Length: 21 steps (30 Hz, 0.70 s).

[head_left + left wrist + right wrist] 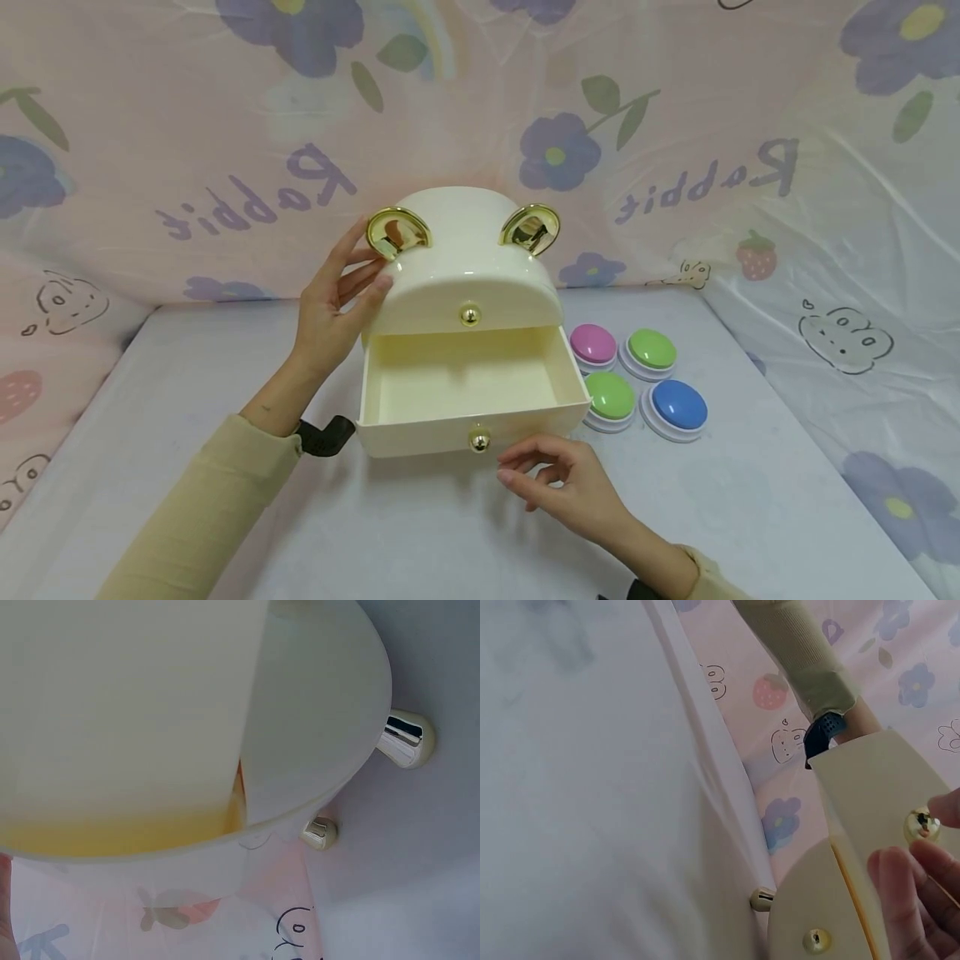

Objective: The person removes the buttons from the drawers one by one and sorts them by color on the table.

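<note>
A cream drawer box [467, 287] with gold ears stands on the table, its middle drawer [420, 442] pulled out and nothing lying inside. My left hand [333, 300] rests against the box's left side, thumb near the front edge and fingers by the gold ear [397, 232]. Just right of the drawer's gold knob [480, 441] is my right hand [566, 483], fingers loosely bent and holding nothing. From the right wrist, the knob [922, 823] shows beside my fingertips. The left wrist view shows the box's underside, with gold feet [407, 739].
Several round push buttons sit right of the box: a pink one [593, 343], a green one [652, 348], a second green one [610, 395] and a blue one [678, 405]. The nearer green button is close against the drawer's right corner. Patterned cloth [450, 125] hangs behind the table.
</note>
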Motion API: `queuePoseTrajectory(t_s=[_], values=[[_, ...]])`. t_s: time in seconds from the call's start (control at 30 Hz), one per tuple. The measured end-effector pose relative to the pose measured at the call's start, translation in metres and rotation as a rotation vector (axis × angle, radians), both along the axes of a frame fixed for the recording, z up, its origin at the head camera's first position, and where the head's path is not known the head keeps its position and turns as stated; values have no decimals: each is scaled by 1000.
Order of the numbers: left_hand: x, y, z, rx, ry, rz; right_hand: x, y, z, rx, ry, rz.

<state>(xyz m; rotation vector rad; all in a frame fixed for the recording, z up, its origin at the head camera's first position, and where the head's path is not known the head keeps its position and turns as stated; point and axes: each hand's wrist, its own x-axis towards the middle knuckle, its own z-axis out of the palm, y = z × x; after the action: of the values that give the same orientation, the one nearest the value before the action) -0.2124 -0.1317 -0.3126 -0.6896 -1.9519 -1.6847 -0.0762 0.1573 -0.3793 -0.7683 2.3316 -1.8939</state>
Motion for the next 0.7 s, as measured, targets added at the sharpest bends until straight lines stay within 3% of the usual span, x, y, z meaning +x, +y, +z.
queuePoseTrajectory(t_s=[0.43, 0.7], values=[[-1, -1, -1, -4, 2, -1, -2, -16, -7, -48, -11, 19], [0, -1, 0, -8, -15, 9, -4, -24, -8, -83, -81, 18]])
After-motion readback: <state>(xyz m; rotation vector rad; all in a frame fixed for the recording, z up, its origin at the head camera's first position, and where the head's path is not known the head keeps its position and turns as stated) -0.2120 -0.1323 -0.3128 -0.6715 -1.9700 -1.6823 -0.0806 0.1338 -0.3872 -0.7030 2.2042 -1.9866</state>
